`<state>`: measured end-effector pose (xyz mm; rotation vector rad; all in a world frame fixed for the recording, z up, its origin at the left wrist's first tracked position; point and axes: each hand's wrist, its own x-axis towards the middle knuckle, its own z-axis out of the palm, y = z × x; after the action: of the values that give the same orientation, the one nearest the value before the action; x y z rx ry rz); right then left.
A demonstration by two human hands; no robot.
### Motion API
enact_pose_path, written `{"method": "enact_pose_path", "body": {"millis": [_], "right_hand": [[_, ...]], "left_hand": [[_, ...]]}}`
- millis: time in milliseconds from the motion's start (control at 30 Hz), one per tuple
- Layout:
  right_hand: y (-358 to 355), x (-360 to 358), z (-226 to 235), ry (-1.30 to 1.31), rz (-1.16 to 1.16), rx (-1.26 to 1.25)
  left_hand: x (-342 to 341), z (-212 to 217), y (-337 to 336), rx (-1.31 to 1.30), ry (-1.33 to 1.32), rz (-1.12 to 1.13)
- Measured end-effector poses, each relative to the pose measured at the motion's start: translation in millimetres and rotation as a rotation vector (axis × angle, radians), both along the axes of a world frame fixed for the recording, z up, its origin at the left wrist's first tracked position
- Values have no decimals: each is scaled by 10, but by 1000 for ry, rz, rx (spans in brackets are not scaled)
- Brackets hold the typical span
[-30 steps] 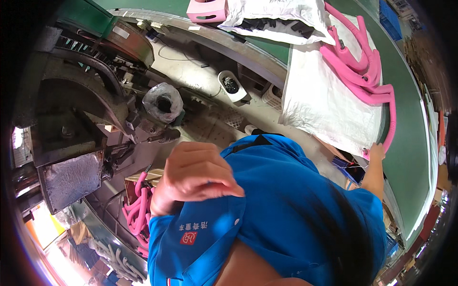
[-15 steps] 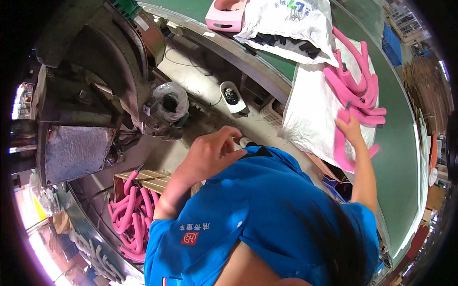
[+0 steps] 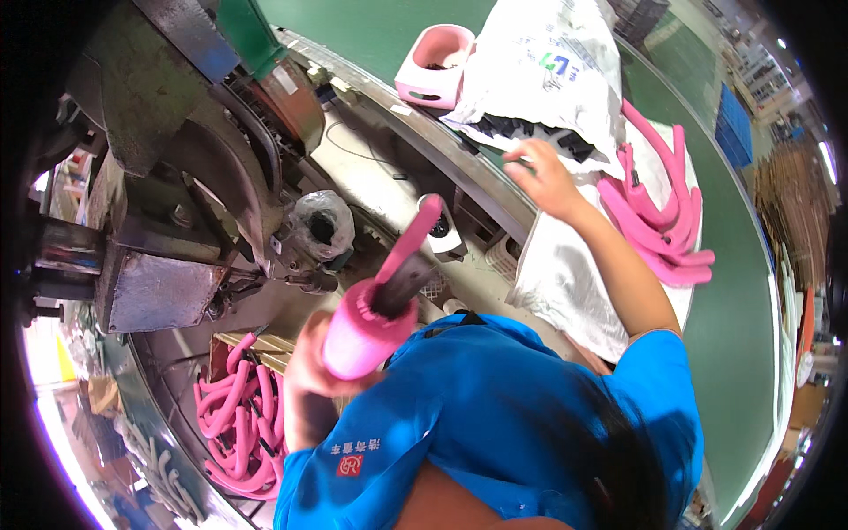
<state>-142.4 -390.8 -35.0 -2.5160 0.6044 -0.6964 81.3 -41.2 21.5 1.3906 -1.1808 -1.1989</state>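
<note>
- The pink curved foam-covered handle piece with a dark core [image 3: 382, 309] is up in front of the chest, its thick round end toward the camera and its thin end pointing at the machine; a second ago the left hand was bare and closed, so this piece has only just been picked up.
- The left hand [image 3: 309, 371] grips it from below, fingers curled tight around the thick end.
- The right hand [image 3: 543, 177] has come off the pile of pink curved handle pieces [image 3: 658, 221], where it lay half a second ago, and now reaches into the mouth of the white woven plastic sack [image 3: 552, 79]; its fingers are loosely spread over the black parts [image 3: 539, 137] inside, and whether they pinch one I cannot tell.
- My judgement: one piece is in hand and a black part is being fetched to go with it.
- The green tabletop [image 3: 733, 309] carries the sack at its far edge, a pink moulded seat-like part [image 3: 433, 66] in the far corner, and a white sheet [image 3: 565, 274] under the pile.
- To the left stands a heavy grey metal machine [image 3: 177, 177] (greasy, well worn); a cardboard box of more pink pieces [image 3: 238, 415] sits on the workshop floor below it.
</note>
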Motion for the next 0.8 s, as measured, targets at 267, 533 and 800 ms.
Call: {"method": "enact_pose_path", "body": {"millis": [267,533,800], "right_hand": [[-1936,-748,-1581,875,-539,-74],[-2513,-1004,-1912,1154,-503,-247],[418,412,504,229,667,965]], "left_hand": [[-453,328,416,328,-78,368],[-613,130,330,185,-302,462],[-685,-138,287,188,-449,550]]}}
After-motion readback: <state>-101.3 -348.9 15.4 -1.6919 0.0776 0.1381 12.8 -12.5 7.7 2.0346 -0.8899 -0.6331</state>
